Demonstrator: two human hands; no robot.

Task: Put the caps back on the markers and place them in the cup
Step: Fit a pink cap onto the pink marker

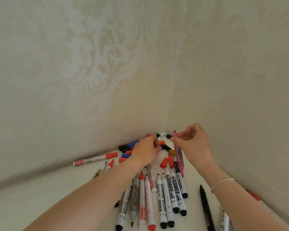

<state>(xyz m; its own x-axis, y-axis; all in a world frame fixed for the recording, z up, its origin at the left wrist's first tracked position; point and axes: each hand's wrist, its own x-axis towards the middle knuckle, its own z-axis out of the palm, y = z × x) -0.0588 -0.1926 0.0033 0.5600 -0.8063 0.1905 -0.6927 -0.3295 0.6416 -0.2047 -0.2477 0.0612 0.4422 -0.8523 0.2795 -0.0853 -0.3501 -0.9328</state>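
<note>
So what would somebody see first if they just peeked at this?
Probably the pink marker, held up by the right hand near the corner where the walls meet. Next, the row of uncapped markers lying on the white table between the arms. Then the loose red, blue and black caps piled in the corner, where the left hand reaches.

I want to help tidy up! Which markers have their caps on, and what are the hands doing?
Pink marker: uncapped, held upright by right hand.
Left hand: reaching into the loose caps, pinching something pink.
Red marker: capped, lying by the wall.
Markers in front: uncapped, lying flat.
</note>
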